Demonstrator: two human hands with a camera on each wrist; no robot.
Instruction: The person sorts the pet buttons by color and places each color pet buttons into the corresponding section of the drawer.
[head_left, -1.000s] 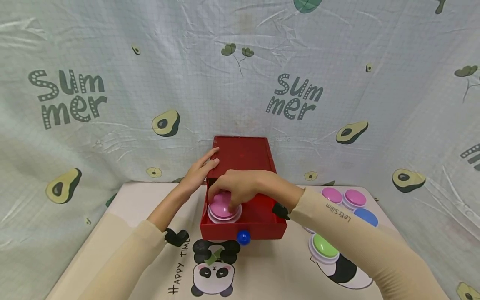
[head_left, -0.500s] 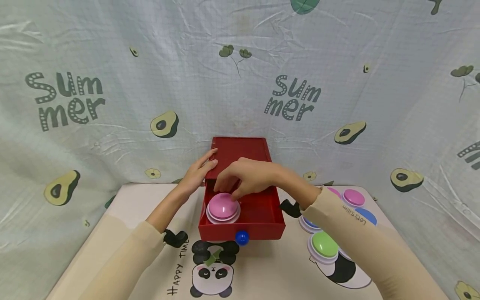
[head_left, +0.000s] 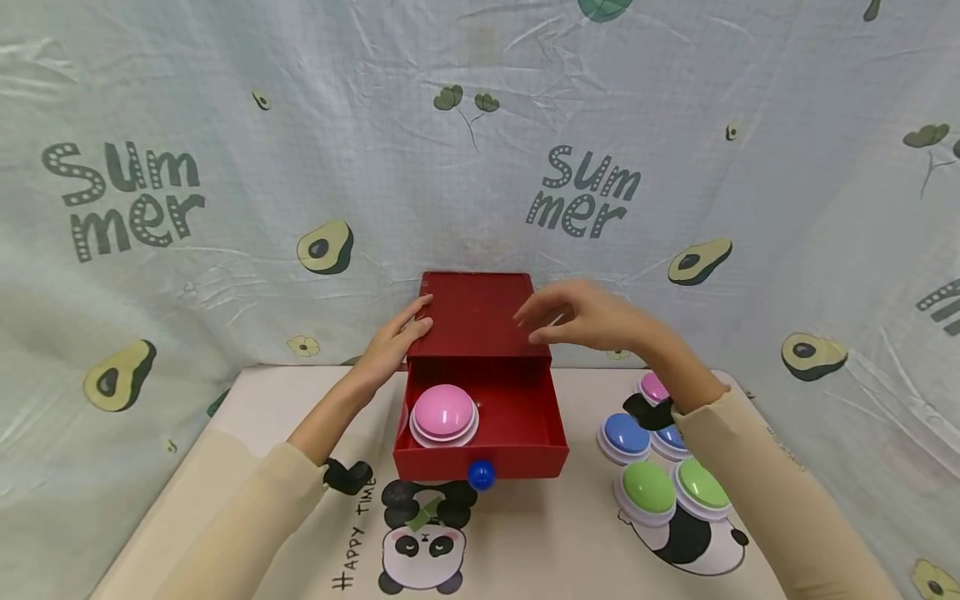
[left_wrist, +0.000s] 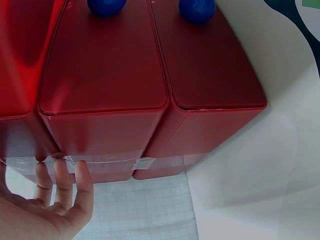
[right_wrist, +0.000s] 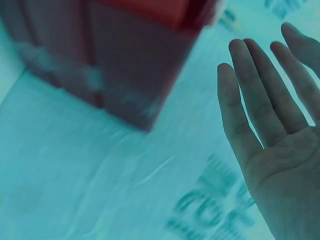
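Note:
A red drawer box stands against the cloth, its top drawer pulled out by a blue knob. Inside the drawer, at the left, lies a pink dome button on a white base. The left hand rests on the box's upper left edge; in the left wrist view the left hand touches the side of the box with its fingertips. Above the box's right part hangs the right hand, holding nothing, its fingers loosely bent. The right wrist view shows the right hand with its fingers apart, beside the box.
On the table's right side stand green buttons, blue buttons and a pink button, partly behind the right arm. Printed cloth rises behind the table.
The right hand has let go of the pink button and moved up and right, out of the drawer. The left hand stays on the box; the button remains in the drawer.

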